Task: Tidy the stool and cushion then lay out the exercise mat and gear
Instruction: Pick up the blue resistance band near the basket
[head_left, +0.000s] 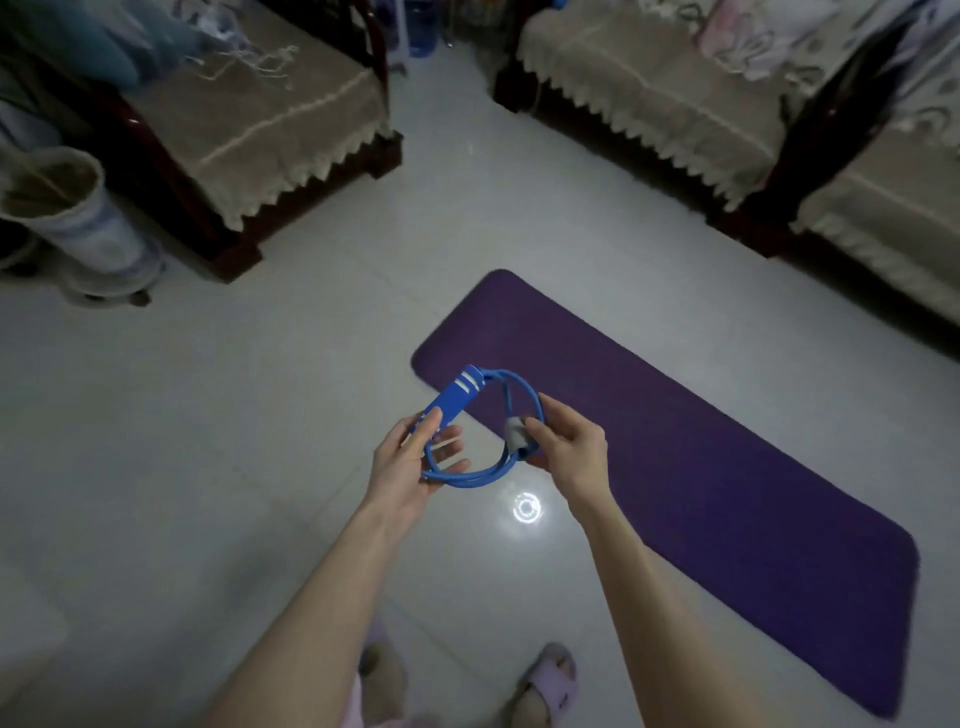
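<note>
A purple exercise mat (675, 467) lies unrolled flat on the pale tiled floor, running from the centre toward the lower right. Above its near-left corner I hold a coiled blue jump rope (467, 475) between both hands. My left hand (415, 467) grips the blue handle with white stripes and the coil's left side. My right hand (566, 441) pinches the coil's right side at a grey wrap around the cord. The stool and cushion are not in view.
A dark wooden armchair with a beige lace cover (249, 119) stands at the upper left, a matching sofa (701, 93) at the upper right. A blue-and-white ceramic vase (78, 228) sits at the left. My slippered feet (545, 680) stand on the floor below.
</note>
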